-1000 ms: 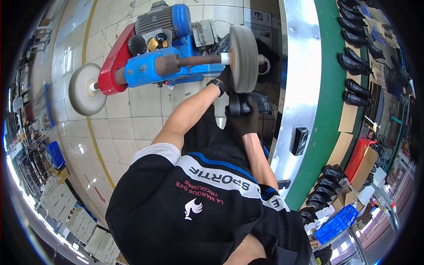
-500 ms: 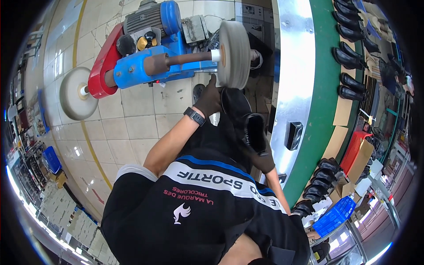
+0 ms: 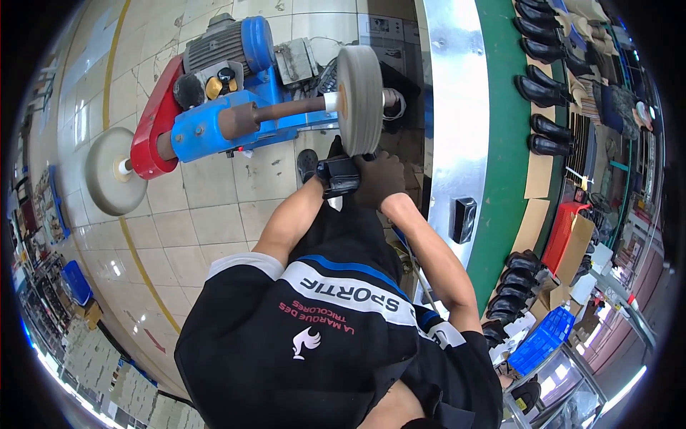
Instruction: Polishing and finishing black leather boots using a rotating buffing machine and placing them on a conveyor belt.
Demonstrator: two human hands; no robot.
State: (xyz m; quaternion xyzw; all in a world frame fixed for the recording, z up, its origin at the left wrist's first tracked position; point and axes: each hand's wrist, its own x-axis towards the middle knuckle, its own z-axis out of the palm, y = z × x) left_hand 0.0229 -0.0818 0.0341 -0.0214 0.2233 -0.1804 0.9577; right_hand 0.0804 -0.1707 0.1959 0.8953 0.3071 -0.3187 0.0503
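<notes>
Both gloved hands, left hand (image 3: 341,175) and right hand (image 3: 382,179), clamp a dark shoe (image 3: 341,170) under the buffing wheel (image 3: 359,99); turning it seems next.

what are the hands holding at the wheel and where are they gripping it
Both hands, left hand and right hand, clasp a black shoe from its two sides against the grey buffing wheel; the exact grip spots are hidden.

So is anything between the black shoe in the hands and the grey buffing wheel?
Nothing visible. Both hands, left hand and right hand, hold the black shoe right under the grey buffing wheel, at its lower edge. Whether they actually touch cannot be told from this view.
</notes>
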